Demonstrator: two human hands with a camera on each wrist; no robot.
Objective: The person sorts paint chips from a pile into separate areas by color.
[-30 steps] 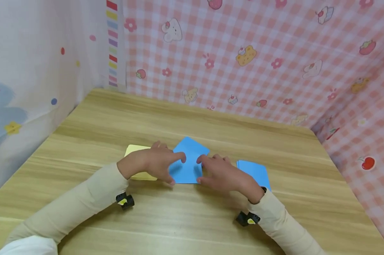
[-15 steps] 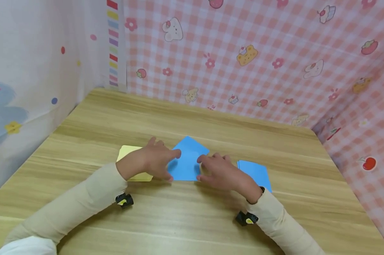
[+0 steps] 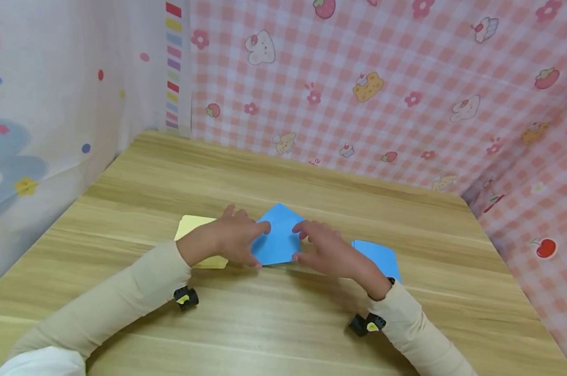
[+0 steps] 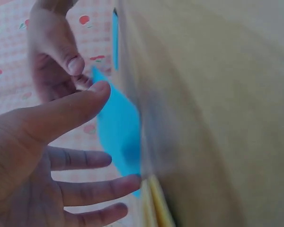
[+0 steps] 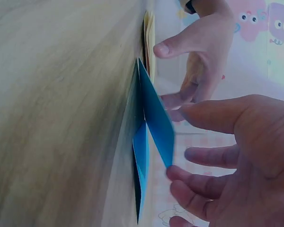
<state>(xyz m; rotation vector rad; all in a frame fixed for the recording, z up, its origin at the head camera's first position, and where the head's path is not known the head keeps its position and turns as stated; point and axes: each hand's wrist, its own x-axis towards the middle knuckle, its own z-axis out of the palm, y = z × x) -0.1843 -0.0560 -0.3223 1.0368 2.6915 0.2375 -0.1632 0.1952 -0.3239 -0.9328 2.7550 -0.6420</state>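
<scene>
A blue card (image 3: 279, 237) lies between the two hands, its left side low by the table and its right side raised. My right hand (image 3: 327, 250) has bent fingers at that raised side and appears to hold it by the edge; a fingertip meets its corner in the right wrist view. My left hand (image 3: 236, 237) spreads thumb and fingers at the card's left side, and a nearly straight finger reaches its low edge in the left wrist view. Another blue sheet (image 5: 141, 163) shows close to the table under the raised one in the right wrist view.
A stack of yellow cards (image 3: 189, 230) lies partly under the left hand and wrist. More blue cards (image 3: 379, 256) lie behind the right wrist. Patterned cloth (image 3: 330, 73) hangs along the back of the wooden table (image 3: 264, 334) and at both sides.
The blue card's right side has risen and its near edge now slants. The left hand shifted slightly left with the yellow stack, then stayed close to the card. The right hand moved little.
</scene>
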